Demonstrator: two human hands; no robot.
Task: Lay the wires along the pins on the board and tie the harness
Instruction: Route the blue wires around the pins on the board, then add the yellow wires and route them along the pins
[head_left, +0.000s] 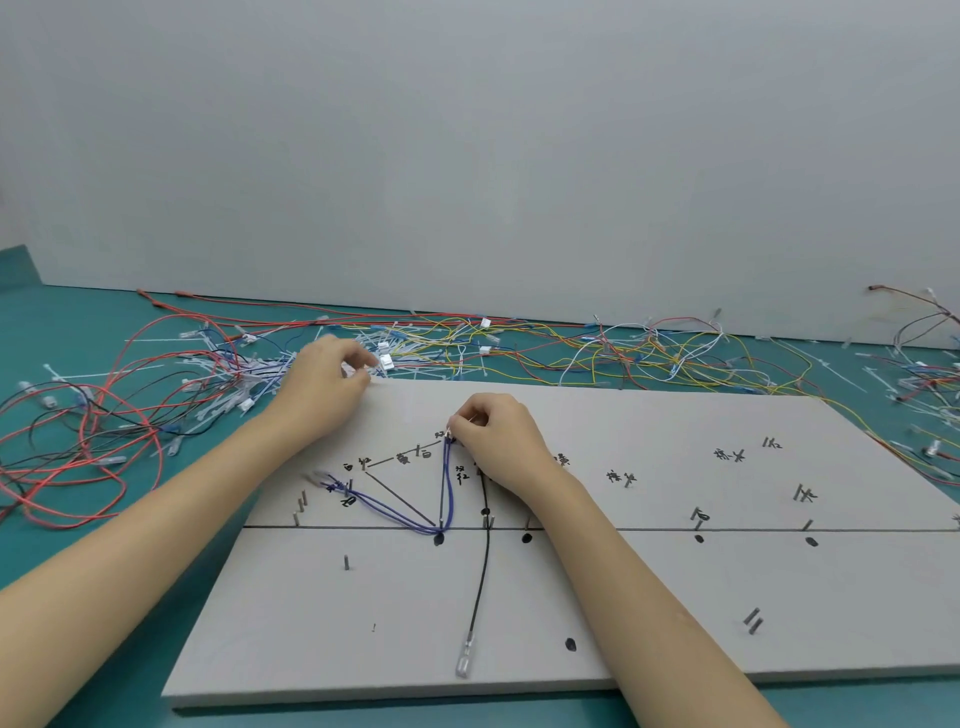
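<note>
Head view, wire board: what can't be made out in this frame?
- Purple wire top end: the right hand pinches it, fingers cover the terminal and its pin.
- Left hand: motion-blurred, so what its fingertips hold at the board edge is unclear.
- Black wire upper part: hidden beneath the right wrist.
- Handwritten labels: too small to read.

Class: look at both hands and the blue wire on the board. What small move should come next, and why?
Probably the right hand should seat the blue wire end at the top pin it is pinching over. The wire already bends round the lower pin and its other end lies at the left pins, so only this end looks loose. The left hand is at the wire pile beyond the board.
</note>
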